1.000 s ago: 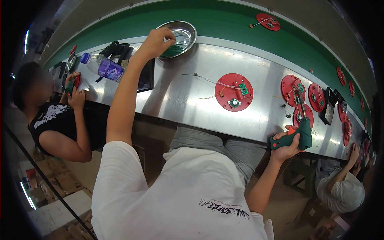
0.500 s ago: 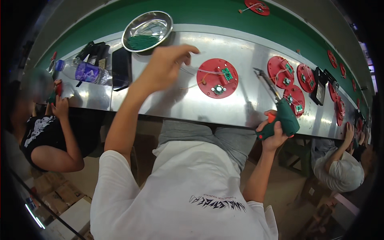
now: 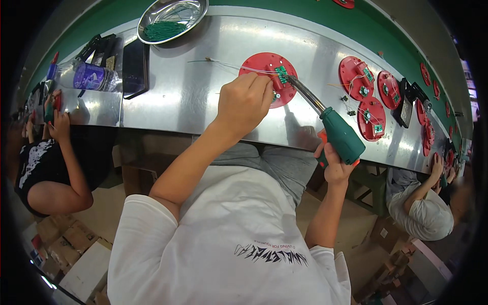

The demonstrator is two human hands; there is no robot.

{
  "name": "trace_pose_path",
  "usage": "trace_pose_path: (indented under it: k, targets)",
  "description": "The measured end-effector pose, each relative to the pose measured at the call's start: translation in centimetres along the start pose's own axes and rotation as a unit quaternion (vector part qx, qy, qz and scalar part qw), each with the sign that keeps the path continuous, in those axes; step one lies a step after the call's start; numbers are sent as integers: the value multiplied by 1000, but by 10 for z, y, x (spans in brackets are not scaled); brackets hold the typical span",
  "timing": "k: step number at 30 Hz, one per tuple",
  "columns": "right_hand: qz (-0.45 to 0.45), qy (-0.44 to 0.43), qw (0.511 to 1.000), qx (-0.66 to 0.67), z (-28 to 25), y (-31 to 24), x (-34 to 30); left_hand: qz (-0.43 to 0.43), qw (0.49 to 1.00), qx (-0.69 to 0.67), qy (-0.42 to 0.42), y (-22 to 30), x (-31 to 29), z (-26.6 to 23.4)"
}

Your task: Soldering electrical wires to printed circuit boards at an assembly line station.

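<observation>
Red disc (image 3: 267, 61), on the metal bench (image 3: 178, 91) before you, bearing a green circuit board (image 3: 281, 74). Your left hand (image 3: 246, 101) bunches over it; whether it pinches the white wires (image 3: 231, 64), I cannot tell. Your right hand (image 3: 336, 165) grips a green soldering gun (image 3: 343, 136), tip at the board. Seemingly soldering; next calls for steadiness.

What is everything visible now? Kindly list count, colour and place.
Long metal bench: 1, silver, middle
Round disc with green board: 1, red, bench centre
Similar discs: at least 8, red, mostly right
Round steel bowl: 1, silver, back left
Thin strands: many, green, in bowl
Labelled plastic bottle: 1, clear, left
Flat rectangular object: 1, black, beside bottle
Gun-shaped tool: 1, green, near board
Cardboard boxes: several, brown, lower left
Co-workers: at least 2, black and whitish clothed, both sides
Left hand: 1, bare, at disc
Right hand: 1, bare, gripping tool
</observation>
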State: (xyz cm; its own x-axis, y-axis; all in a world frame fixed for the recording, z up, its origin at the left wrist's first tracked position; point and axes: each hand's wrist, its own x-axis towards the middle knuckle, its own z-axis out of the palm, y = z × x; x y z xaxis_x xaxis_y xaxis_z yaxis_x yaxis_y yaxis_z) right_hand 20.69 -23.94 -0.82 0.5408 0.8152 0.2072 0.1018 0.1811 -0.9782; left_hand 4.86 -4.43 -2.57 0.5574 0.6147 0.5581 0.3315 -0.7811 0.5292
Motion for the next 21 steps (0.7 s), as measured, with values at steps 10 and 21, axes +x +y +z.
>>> trace_pose_path:
  k: [10,21]
  targets:
    - [11,-1,1000,-19,4,1,6,25,999,36,20,-5,-4,10]
    - [21,-1,998,56,-6,5,7,48,996,28,63,-8,-3,16]
